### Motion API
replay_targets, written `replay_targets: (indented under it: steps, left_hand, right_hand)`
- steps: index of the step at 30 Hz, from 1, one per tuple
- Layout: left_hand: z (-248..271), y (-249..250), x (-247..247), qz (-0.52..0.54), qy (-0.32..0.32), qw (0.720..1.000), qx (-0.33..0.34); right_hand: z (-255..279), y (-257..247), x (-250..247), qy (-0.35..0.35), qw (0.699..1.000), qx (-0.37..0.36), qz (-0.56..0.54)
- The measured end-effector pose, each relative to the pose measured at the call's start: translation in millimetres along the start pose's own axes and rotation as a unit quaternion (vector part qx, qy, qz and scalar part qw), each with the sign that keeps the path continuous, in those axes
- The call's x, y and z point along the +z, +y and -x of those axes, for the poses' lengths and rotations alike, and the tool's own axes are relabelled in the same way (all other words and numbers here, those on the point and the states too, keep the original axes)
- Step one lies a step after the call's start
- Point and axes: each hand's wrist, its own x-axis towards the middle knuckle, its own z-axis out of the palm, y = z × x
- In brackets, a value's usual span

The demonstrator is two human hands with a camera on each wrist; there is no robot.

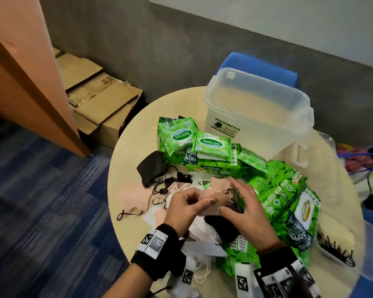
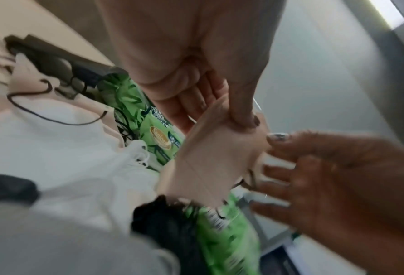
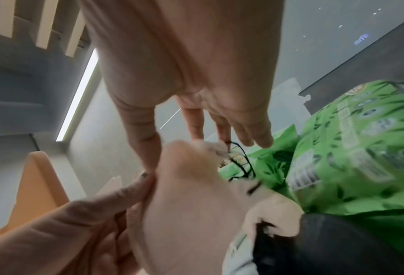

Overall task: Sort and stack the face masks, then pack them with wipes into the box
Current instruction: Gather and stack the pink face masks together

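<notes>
- Blue carpet and a grey wall surround a round, pale wooden tabletop (image 1: 125, 168); flattened cardboard boxes (image 1: 99, 97) are leaned by an orange partition (image 1: 26, 82) to the left.
- A clear plastic box (image 1: 256, 112) is stood open at the far side of the tabletop, in front of a blue chair (image 1: 258, 67); a sticker is seen on its near wall.
- Green wipes packs (image 1: 211, 145) are heaped just beside the box, with a small one lying on top of a larger one; more large packs (image 1: 282, 190) are piled on the right, beside and partly under the right hand.
- A black mask (image 1: 151, 166) is laid to the left of the wipes, its cords trailing toward the loose heap of white masks (image 1: 202, 231) and pink ones under the hands.
- A beige-pink mask (image 2: 210, 160) is held above that heap, pinched at one edge between the thumb and fingers (image 2: 245, 119) of the left hand (image 1: 185, 207).
- The right hand (image 1: 243, 207) is placed on the same mask from the other side, its fingers (image 3: 196, 122) spread fairly straight and wide, with the thumb tip touching the mask's edge; a dark ear loop is seen near those fingers.
- Another stack of masks with dark loops (image 1: 336, 244) is set at the right rim of the tabletop.
</notes>
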Motion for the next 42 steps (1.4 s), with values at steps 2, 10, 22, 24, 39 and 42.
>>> replay_targets:
  steps: [2, 10, 22, 24, 39, 42]
  left_hand:
    - [-3.8, 4.3, -3.6, 0.062, -0.007, 0.998, -0.029]
    - [0.2, 10.4, -16.2, 0.188, -0.056, 0.975, -0.102]
    - [13.7, 28.7, -39.8, -0.021, -0.188, 0.982, -0.003]
    - [16.0, 36.3, -41.9, -0.07, -0.225, 0.972, 0.007]
    - [24.8, 31.9, -64.9, 0.088, -0.058, 0.993, -0.045]
    - [30.3, 27.1, -63.7, 0.183, -0.007, 0.978, -0.098]
  right_hand:
    - [-6.0, -2.2, 0.0, -0.008, 0.999, -0.014, -0.029]
    - [-15.9, -5.8, 17.8, 0.044, 0.979, -0.019, -0.199]
    - [-14.4, -13.6, 13.2, 0.039, 0.985, -0.031, -0.166]
    - [-15.2, -18.0, 10.4, -0.025, 0.978, -0.026, -0.207]
    - [-13.1, -34.0, 31.5, -0.043, 0.988, -0.035, -0.147]
    - [-15.1, -41.0, 47.8, -0.03, 0.971, -0.013, -0.236]
